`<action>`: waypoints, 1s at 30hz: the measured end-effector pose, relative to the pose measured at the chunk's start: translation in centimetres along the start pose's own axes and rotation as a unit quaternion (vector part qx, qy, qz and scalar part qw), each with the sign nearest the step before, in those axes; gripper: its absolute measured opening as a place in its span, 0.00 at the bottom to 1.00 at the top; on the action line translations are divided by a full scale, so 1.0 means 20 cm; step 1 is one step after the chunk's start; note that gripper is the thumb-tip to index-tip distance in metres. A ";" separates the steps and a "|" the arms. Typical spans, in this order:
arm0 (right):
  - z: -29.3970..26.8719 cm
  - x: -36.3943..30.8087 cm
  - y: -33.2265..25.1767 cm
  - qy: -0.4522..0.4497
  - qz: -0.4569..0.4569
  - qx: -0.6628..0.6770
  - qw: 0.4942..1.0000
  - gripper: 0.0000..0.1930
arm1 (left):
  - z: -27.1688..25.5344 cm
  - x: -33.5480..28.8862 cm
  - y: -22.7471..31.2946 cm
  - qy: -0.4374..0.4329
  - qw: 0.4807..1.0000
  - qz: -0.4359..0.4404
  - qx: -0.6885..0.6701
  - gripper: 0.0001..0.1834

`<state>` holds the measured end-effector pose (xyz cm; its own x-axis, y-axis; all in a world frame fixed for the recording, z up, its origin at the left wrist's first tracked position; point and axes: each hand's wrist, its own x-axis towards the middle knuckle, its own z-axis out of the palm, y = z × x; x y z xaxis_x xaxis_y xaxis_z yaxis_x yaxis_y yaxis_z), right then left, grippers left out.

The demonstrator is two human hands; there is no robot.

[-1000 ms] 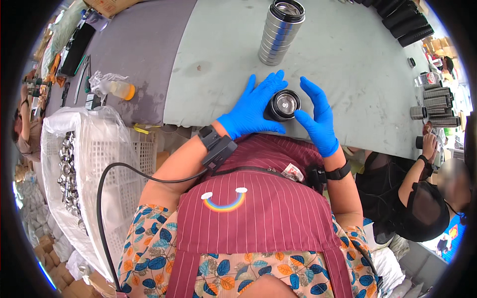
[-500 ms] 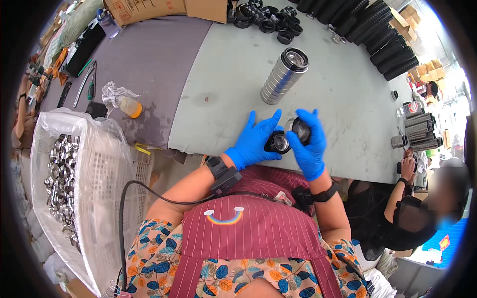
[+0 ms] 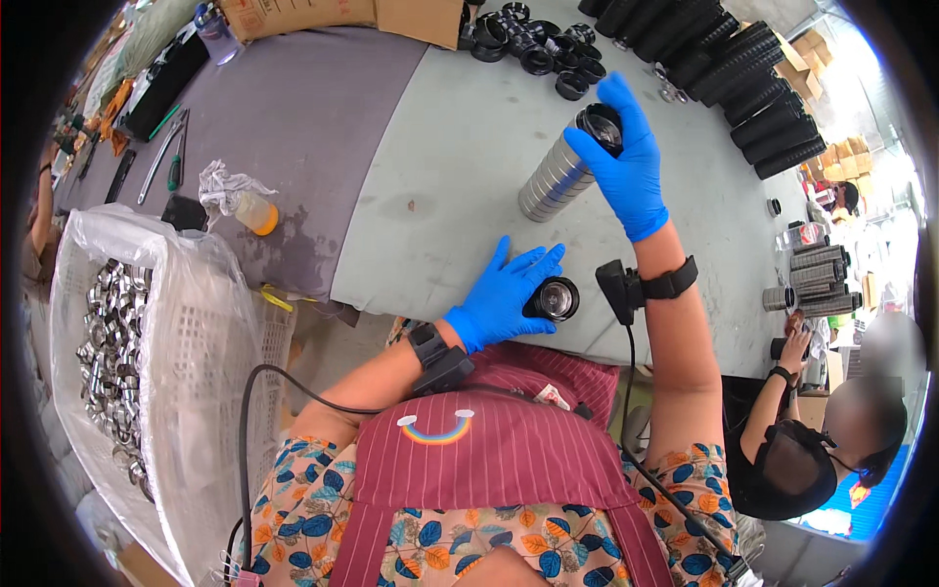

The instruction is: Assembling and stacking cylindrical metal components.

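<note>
Near the front edge of the table, my left hand (image 3: 506, 296), in a blue glove, holds a round black-rimmed part (image 3: 555, 299) between thumb and fingers. A shiny disc shows inside its rim. Farther off, my right hand (image 3: 628, 166), also gloved in blue, reaches over a leaning-looking stack of silver rings (image 3: 554, 184). Its thumb and fingers are spread around a black-rimmed ring (image 3: 601, 127) at the top of that stack. The palm hides part of the ring's right side.
Loose black rings (image 3: 538, 59) lie at the far edge, beside a cardboard box (image 3: 416, 22). Black stacks (image 3: 753, 88) line the far right. A plastic-lined crate (image 3: 210, 323) of metal rings stands at left. An orange-capped bottle (image 3: 254, 212) lies near tools. A co-worker (image 3: 782, 470) sits at right.
My right hand has moved up and away from my left, carrying a round dark part to the top of the stack. The left hand stays near the table's front edge with its black-rimmed part.
</note>
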<state>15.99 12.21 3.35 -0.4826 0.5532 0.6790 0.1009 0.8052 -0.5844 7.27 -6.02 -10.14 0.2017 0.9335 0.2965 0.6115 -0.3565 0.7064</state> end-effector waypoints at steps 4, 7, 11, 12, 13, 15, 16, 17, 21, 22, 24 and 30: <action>-0.02 -0.10 0.04 0.068 0.083 0.242 0.964 0.45 | -0.01 -0.01 -0.01 -0.007 1.000 0.000 -0.013 0.58; -0.01 -0.37 0.30 -0.036 0.177 0.233 0.956 0.51 | 0.00 0.00 -0.01 -0.006 1.000 0.009 0.012 0.57; 0.09 -0.53 0.34 -0.133 0.239 0.108 0.956 0.50 | -0.05 -0.02 0.00 0.043 0.998 0.033 -0.010 0.54; 0.12 -0.55 0.36 -0.160 0.249 0.083 0.952 0.49 | -0.08 -0.03 -0.02 0.101 0.993 0.045 -0.048 0.52; 0.14 -0.54 0.37 -0.164 0.201 0.016 0.966 0.48 | -0.15 0.00 -0.02 0.092 0.994 0.051 -0.043 0.52; 0.15 -0.51 0.33 -0.159 0.207 -0.027 0.965 0.46 | -0.34 0.09 0.00 0.243 0.967 0.079 -0.012 0.44; 0.14 -0.51 0.31 -0.164 0.214 -0.075 0.960 0.45 | -0.44 0.18 0.04 0.271 0.957 0.107 0.008 0.42; 0.14 -0.52 0.33 -0.151 0.218 -0.073 0.962 0.45 | -0.54 0.29 0.08 0.297 0.945 0.137 0.026 0.40; 0.13 -0.54 0.38 -0.161 0.233 -0.059 0.957 0.41 | -0.65 0.69 0.14 0.223 0.947 0.219 0.071 0.30; 0.12 -0.54 0.37 -0.162 0.238 -0.042 0.957 0.39 | -0.64 0.74 0.14 0.163 0.954 0.225 0.113 0.27; 0.11 -0.53 0.35 -0.146 0.246 -0.026 0.958 0.39 | -0.62 0.79 0.14 0.066 0.984 0.160 -0.053 0.21; -0.04 -0.61 0.14 -0.019 0.308 0.116 0.944 0.36 | -0.71 0.88 0.20 0.078 0.956 0.101 -0.265 0.20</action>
<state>22.76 7.93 -6.19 -0.4253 0.8899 0.1650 0.1807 0.2621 -0.9480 2.39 8.39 6.97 0.1330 0.8410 0.5244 0.0897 -0.5371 0.8387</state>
